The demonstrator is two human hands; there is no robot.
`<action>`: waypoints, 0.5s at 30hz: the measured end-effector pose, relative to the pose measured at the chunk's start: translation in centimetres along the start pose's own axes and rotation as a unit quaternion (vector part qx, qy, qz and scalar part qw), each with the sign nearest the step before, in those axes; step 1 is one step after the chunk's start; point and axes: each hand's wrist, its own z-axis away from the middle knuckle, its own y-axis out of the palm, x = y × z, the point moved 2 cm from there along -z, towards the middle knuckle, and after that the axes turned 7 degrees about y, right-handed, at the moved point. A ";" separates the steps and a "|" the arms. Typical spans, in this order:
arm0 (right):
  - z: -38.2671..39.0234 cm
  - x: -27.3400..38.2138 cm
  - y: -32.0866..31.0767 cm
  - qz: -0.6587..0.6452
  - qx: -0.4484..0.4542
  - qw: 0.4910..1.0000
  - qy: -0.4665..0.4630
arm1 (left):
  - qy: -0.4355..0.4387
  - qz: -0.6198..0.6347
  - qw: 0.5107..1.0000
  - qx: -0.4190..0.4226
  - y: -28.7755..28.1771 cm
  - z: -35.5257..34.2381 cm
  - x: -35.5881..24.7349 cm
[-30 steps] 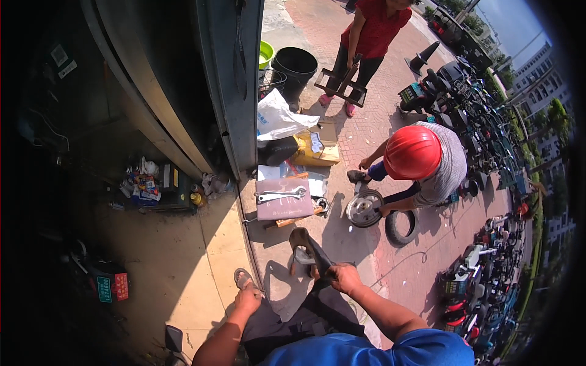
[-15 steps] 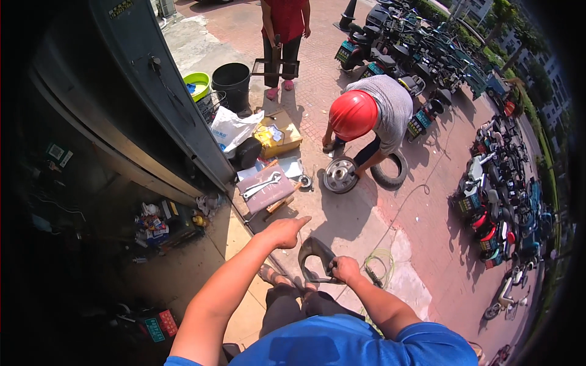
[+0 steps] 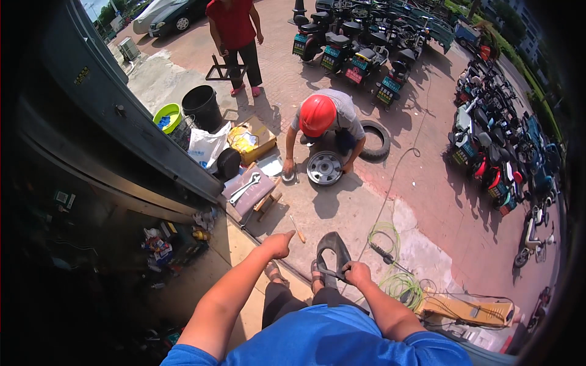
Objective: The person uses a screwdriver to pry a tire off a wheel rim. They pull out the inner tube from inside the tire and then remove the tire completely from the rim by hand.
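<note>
My left hand point(image 3: 278, 245) is held out above the ground with a finger stretched forward and nothing in it. Near its fingertip, a thin tool with an orange handle point(image 3: 300, 235) lies on the concrete. In my right hand point(image 3: 358, 273) is the edge of a limp black rubber inner tube point(image 3: 333, 243), hanging over my sandalled foot. Ahead, a co-worker in a red helmet point(image 3: 317, 115) crouches behind a silver wheel rim point(image 3: 325, 168), one hand at its edge. The other hand reaches a small round metal part point(image 3: 288, 177).
A large wrench point(image 3: 245, 188) rests on a brownish box at left. Beyond stand a cardboard box point(image 3: 261, 137), black bucket point(image 3: 202, 108) and standing person point(image 3: 238, 27) with a metal frame. A tyre point(image 3: 375, 141) lies behind the co-worker; green hose point(image 3: 403, 290) coils at right.
The view has shifted, bringing a yellowish machine into sight at right. The co-worker has lowered into a crouch, one hand now at the small metal part. My right hand still holds the inner tube.
</note>
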 end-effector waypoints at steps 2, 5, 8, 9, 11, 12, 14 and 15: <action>0.2 -0.5 -0.4 -0.012 -0.018 1.000 0.016 | -0.016 0.007 1.000 0.024 2.4 0.9 0.8; 0.2 -1.2 -0.9 -0.028 -0.038 0.999 0.023 | -0.041 0.054 0.998 -0.005 7.1 3.5 2.5; 0.4 -1.7 -1.3 -0.036 -0.042 0.998 0.034 | -0.108 0.160 0.980 -0.050 13.2 9.0 4.2; 0.5 -2.3 -1.5 -0.035 -0.042 0.998 0.044 | -0.146 0.191 0.969 -0.048 15.4 11.2 4.2; 0.1 -2.9 -1.6 -0.044 -0.044 0.997 0.046 | -0.235 0.233 0.944 -0.018 19.6 16.5 4.9; -0.4 -2.5 -1.4 -0.056 -0.046 0.997 0.042 | -0.283 0.230 0.931 -0.014 21.8 19.6 5.7; -1.7 -0.3 -1.2 -0.075 -0.045 0.996 0.023 | -0.365 0.242 0.899 0.002 25.9 26.5 7.5; -2.4 -0.4 -1.2 -0.082 -0.047 0.995 0.026 | -0.385 0.253 0.887 0.013 27.2 28.6 6.9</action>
